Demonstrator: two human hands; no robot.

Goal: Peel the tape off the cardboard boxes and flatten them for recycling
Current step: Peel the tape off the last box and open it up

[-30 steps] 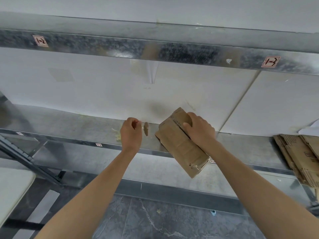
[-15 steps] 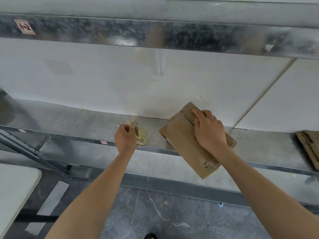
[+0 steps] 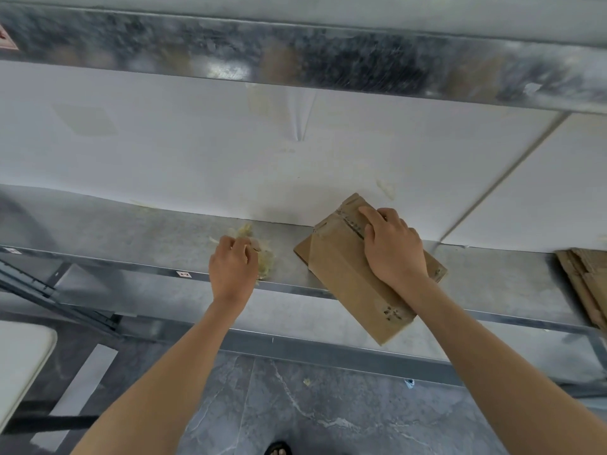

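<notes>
A small flattened cardboard box lies at an angle on the metal shelf, its near end hanging over the shelf's front edge. My right hand presses flat on its far half, fingers spread toward a strip of tape across the top. My left hand rests on the shelf to the left, fingers curled at a crumpled wad of yellowish peeled tape. Whether the fingers still pinch tape is hidden by the hand.
A stack of flattened cardboard lies on the shelf at the far right. A white wall panel stands behind the shelf, and a metal beam runs overhead. Below lie grey stone floor, a white table corner at left and my foot.
My right hand lowered the box from a raised tilt onto the shelf and now presses it flat. My left hand carried a peeled tape piece down to the wad on the shelf.
</notes>
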